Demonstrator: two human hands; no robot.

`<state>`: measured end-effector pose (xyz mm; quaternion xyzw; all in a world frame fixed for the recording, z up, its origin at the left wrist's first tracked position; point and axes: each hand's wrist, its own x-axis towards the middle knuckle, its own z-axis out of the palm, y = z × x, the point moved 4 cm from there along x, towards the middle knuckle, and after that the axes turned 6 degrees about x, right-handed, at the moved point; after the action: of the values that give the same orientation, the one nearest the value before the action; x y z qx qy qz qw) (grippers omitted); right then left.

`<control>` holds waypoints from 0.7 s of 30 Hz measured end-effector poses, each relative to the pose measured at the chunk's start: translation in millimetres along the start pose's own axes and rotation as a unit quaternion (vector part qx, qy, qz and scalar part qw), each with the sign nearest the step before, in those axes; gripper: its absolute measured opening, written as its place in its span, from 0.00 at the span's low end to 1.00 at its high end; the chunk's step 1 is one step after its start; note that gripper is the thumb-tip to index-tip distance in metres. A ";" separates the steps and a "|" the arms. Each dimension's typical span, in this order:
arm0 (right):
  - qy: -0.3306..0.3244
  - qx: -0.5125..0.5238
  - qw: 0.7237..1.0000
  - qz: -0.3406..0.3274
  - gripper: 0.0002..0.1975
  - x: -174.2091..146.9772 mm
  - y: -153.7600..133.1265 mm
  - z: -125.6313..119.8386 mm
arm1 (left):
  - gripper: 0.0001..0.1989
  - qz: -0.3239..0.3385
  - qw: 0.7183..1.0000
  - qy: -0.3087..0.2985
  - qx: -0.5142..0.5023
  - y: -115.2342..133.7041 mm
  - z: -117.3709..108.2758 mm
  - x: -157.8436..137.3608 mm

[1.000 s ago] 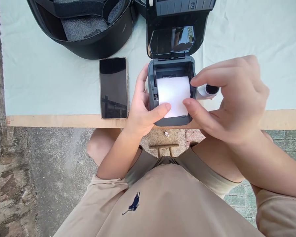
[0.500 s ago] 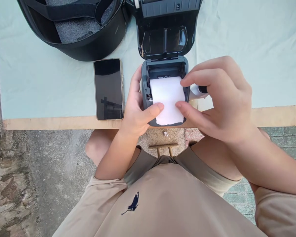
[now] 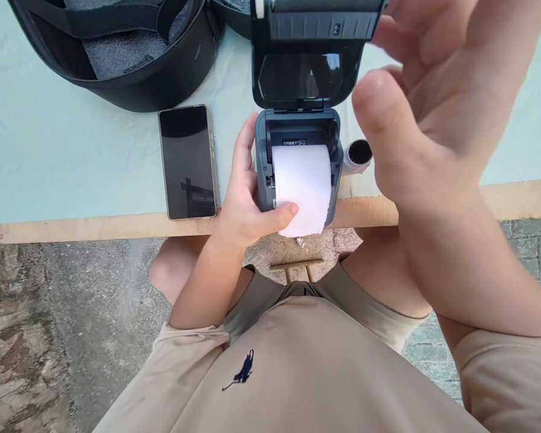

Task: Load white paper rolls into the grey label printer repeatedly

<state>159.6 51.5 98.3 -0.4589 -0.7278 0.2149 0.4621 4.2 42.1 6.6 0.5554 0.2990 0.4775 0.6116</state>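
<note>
Our left hand point(image 3: 247, 207) grasps the printer point(image 3: 303, 127) by its side, rightly: likely light, stiff (soft paper point(image 3: 304, 177), though); whether our right hand point(image 3: 433, 114) grips its lid point(image 3: 304, 78), we cannot tell.

I'm watching from afar as the left hand point(image 3: 246, 207) is gripping the printer point(image 3: 262, 156) by its left side, its thumb lying over the white paper point(image 3: 303, 180), which is trailing past the printer's near edge. The lid point(image 3: 297, 81) is standing folded back at the printer's far side. The right hand point(image 3: 426, 138) is hovering beyond the printer to the right, fingers at the lid's edge; I'm not managing to tell contact. On the counter point(image 3: 72, 227), left of the printer, a phone point(image 3: 188, 162) is lying, a black case point(image 3: 162, 87) is sitting farther back, and a white cylinder point(image 3: 354, 168) is resting just right.
</note>
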 end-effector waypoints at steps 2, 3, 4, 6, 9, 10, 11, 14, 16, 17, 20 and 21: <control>0.019 0.020 1.000 0.003 0.16 3.8 -0.3 0.6 | 0.49 -0.002 1.000 0.000 -0.003 -0.2 -0.7 0.0; 0.012 0.019 1.000 -0.011 0.15 4.1 -0.5 1.5 | 0.49 0.000 1.000 0.005 -0.007 -0.9 -1.5 0.2; -0.012 0.004 0.999 -0.032 0.15 3.2 -0.6 3.3 | 0.49 0.002 1.000 0.012 -0.012 -1.8 -2.3 0.4; -0.056 -0.022 0.995 -0.077 0.16 -1.4 0.6 5.6 | 0.49 -0.006 0.999 0.024 -0.024 -3.4 -3.4 0.5; -0.110 -0.038 0.986 -0.118 0.14 -9.7 4.1 6.6 | 0.51 -0.029 0.998 0.031 -0.035 -3.9 -3.1 -0.1; -0.125 -0.040 0.983 -0.129 0.12 -11.9 4.6 6.4 | 0.51 -0.033 0.998 0.035 -0.033 -3.8 -3.1 -0.2; -0.130 -0.040 0.980 -0.142 0.10 -13.5 4.3 5.5 | 0.51 -0.032 0.998 0.037 -0.030 -3.6 -3.0 -0.2; -0.103 -0.049 0.981 -0.160 0.07 -14.9 2.5 -0.2 | 0.51 -0.005 0.999 0.029 -0.020 -2.9 -2.0 1.2; -0.088 -0.072 0.981 -0.158 0.08 -14.5 1.4 -2.6 | 0.48 0.004 0.999 0.028 -0.037 -3.1 -1.1 2.7; -0.088 -0.085 0.980 -0.155 0.09 -14.3 0.9 -2.8 | 0.45 0.008 0.998 0.029 -0.052 -2.7 -0.4 3.4; -0.100 -0.121 0.976 -0.151 0.08 -14.2 -2.4 -1.3 | 0.34 0.004 0.994 0.047 -0.096 1.2 2.5 4.8; -0.105 -0.126 0.976 -0.146 0.09 -14.4 -3.9 -0.6 | 0.30 -0.018 0.993 0.069 -0.098 1.8 2.8 4.6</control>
<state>160.5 37.1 94.6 -0.3765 -0.8528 0.0989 0.3481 8.0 45.0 9.7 0.4531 0.3020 0.5310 0.6493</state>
